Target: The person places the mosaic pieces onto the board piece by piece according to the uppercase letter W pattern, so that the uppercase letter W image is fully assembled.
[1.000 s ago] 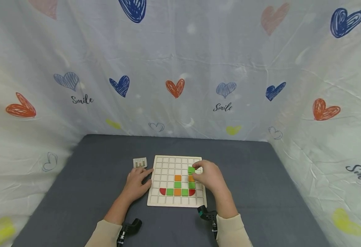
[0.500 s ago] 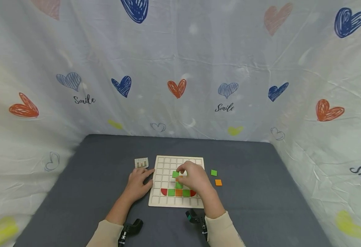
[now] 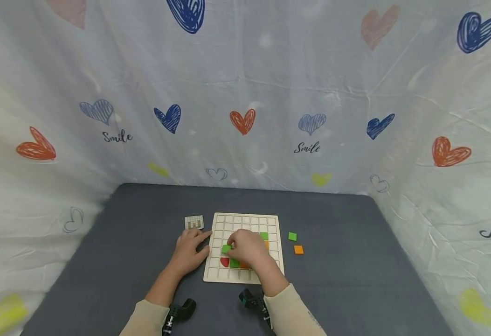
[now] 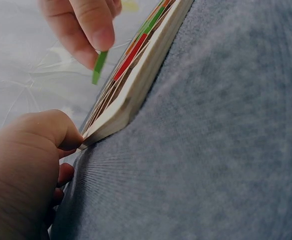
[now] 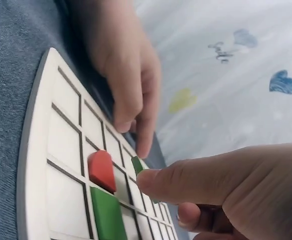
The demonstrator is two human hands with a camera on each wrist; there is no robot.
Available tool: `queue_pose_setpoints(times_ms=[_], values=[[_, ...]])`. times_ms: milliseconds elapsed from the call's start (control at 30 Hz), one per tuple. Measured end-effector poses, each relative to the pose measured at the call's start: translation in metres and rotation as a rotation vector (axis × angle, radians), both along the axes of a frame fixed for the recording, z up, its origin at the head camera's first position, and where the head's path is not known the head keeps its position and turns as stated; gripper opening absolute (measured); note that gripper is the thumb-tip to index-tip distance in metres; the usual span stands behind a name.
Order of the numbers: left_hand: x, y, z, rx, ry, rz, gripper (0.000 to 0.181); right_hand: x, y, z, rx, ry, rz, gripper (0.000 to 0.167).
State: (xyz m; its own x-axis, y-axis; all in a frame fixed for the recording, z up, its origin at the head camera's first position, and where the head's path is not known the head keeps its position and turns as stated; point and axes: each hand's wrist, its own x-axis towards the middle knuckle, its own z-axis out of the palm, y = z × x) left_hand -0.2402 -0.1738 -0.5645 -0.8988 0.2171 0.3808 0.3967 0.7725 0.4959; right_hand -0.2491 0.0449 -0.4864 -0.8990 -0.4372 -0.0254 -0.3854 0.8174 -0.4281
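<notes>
A pale wooden grid board lies on the dark cloth. Over its left part, my right hand pinches a green square tile between thumb and fingers. In the left wrist view that tile is tilted and clear of the board. Below it in the head view, a red round-edged tile sits in a cell beside a green tile. Another green tile lies on the board's right side, above an orange tile. My left hand touches the board's left edge with thumb and forefinger. My right hand hides several tiles.
A small card with a printed grid lies beyond my left hand. Right of the board are a loose green tile and a loose orange tile. A curtain printed with hearts hangs behind the table.
My right hand has carried the green tile leftward and nearer across the board, from above the right column. The loose tiles at the right came into view. My left hand stays at the edge.
</notes>
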Motion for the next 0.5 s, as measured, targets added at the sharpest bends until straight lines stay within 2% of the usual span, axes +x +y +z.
queue_pose_setpoints(times_ms=[200, 500], values=[[-0.0002, 0.0001, -0.0014, -0.002, 0.002, 0.007, 0.042, -0.0006, -0.0019, -0.0078, -0.009, -0.007, -0.003, 0.019], [-0.0005, 0.0005, -0.0022, -0.001, 0.015, 0.006, 0.042, 0.0013, -0.0038, -0.0088, 0.024, 0.032, -0.002, 0.015]])
